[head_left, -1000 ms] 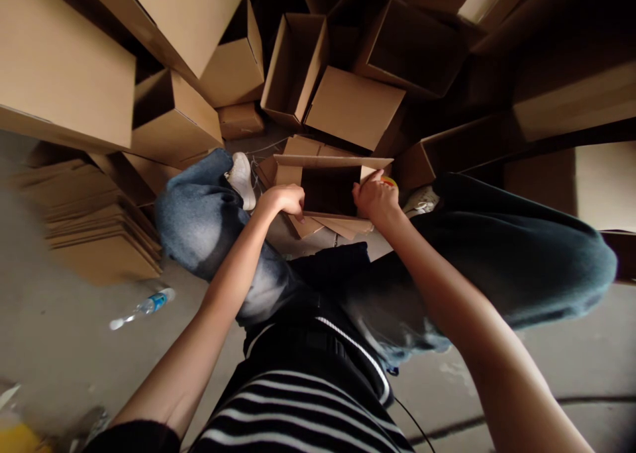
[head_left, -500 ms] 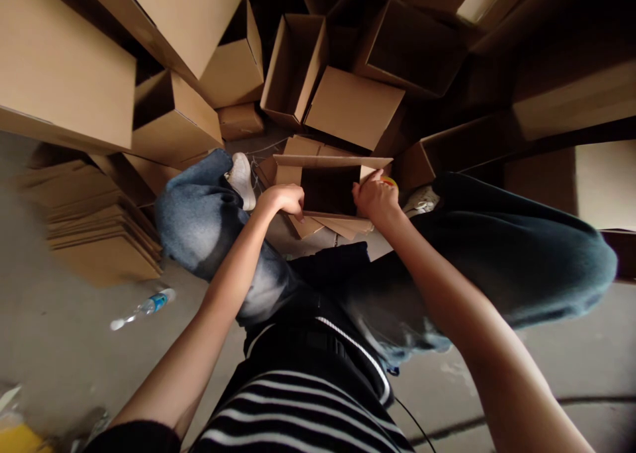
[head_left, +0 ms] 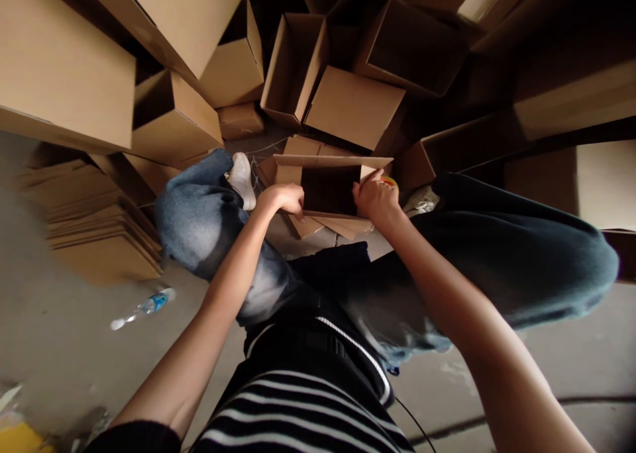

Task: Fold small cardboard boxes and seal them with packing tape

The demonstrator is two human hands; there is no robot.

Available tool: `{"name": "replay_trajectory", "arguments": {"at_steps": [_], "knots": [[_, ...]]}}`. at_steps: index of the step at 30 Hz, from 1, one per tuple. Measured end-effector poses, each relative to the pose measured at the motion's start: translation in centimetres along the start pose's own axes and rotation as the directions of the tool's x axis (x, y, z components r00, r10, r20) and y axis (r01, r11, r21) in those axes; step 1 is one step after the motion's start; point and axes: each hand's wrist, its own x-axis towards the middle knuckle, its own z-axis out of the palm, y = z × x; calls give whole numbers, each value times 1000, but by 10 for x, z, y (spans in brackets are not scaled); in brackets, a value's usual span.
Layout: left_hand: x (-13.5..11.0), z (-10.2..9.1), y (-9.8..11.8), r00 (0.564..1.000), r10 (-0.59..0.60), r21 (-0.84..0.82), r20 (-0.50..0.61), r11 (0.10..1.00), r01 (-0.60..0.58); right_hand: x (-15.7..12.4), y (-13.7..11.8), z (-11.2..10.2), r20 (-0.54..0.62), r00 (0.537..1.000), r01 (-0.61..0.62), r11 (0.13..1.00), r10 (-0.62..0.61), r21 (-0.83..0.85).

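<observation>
The person is sitting on the concrete floor (head_left: 64, 347) with jeans-clad knees (head_left: 201, 221) splayed around an open cardboard box (head_left: 328, 161), which is standing between the 2 white shoes (head_left: 241, 181). The left hand (head_left: 281, 200) is curling over the box's near left edge, though whether it is truly gripping I cannot tell. The right hand (head_left: 377, 198) is closed on the box's right edge, with its fingers (head_left: 371, 177) hooked over the top. Loose flaps (head_left: 328, 226) are splaying out under the box. A yellow-and-red roll (head_left: 390, 182) is sitting just beside the right hand. Stacked boxes (head_left: 298, 62) are crowding the far side, flat cardboard (head_left: 104, 231) is lying at left, and a plastic bottle (head_left: 149, 305) is lying on the floor.
</observation>
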Motion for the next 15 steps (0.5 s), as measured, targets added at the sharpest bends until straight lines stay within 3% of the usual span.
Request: {"name": "replay_trajectory", "arguments": {"at_steps": [15], "knots": [[2,1,-1,1000,13,0,3,1000,-13,-1,-1,-2,8,1000,5,1000,-6,29]]}}
